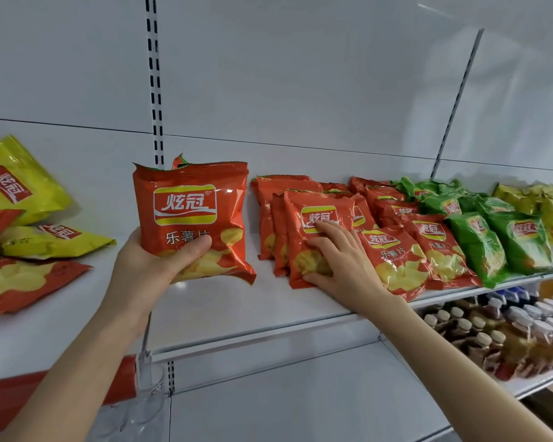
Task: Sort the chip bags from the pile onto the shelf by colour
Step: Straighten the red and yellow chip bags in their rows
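My left hand (160, 266) grips an orange-red chip bag (192, 212) by its lower edge and holds it upright above the white shelf (237, 311); a second bag seems to sit behind it. My right hand (336, 256) rests with straight fingers on the front bag (313, 215) of a standing row of red bags. More red bags (428, 247) stand to the right, then green bags (498, 244), then yellow bags (543, 208) at the far right. The unsorted pile at the left has yellow bags (16, 183) and red bags (23, 282).
A bare stretch of shelf lies between the pile and the red row. The lower shelf at the right holds several capped bottles (492, 333). A slotted upright (155, 81) runs up the back wall. A clear plastic divider (147, 371) stands at the shelf's front edge.
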The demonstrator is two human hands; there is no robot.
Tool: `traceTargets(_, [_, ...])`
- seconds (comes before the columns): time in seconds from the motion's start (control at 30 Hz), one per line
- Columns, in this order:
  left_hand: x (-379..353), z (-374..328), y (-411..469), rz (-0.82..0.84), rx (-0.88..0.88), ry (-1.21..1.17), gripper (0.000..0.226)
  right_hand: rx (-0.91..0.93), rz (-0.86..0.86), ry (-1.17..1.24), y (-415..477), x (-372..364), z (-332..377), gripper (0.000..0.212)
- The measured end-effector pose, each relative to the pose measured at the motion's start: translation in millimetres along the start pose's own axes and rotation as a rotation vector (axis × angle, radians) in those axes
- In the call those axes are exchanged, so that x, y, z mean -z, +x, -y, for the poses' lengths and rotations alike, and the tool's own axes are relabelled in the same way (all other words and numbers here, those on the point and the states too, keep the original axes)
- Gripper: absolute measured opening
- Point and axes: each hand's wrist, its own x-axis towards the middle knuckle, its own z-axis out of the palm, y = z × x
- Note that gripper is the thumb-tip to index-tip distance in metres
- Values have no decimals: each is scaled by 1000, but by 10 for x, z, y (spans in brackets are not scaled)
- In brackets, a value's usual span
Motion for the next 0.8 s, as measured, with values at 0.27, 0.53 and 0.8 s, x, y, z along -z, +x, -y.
traceTargets(0.27, [-84, 5, -27, 27, 28, -12, 89, 4, -44, 113, -79, 28, -62, 55])
traceTargets(0.53, [-135, 6, -51, 32, 25, -9, 76, -6, -114, 176, -109, 95, -47, 48])
traceTargets(0.8, [-193, -10, -74, 35, 14, -13, 74, -601, -17, -8, -311, 455, -288, 74])
